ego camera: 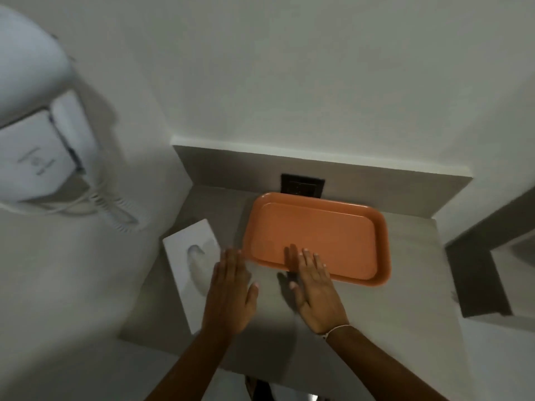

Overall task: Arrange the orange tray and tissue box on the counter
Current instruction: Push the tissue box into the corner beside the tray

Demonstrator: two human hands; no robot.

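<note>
Hovering flat with fingers spread and holding nothing, the right hand (314, 290) overlaps the orange tray's (327, 233) near rim; the left hand (231, 290), equally empty, sits between tray and tissue box (191, 264).

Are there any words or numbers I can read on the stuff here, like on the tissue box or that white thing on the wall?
No text here can be read.
Wall-mounted hair dryer: a faint grey mark on its front, too blurred to read.
Tissue box: only a pale printed picture, no words visible.
Orange tray: plain, no text.
Dark wall socket: no readable marking.
</note>
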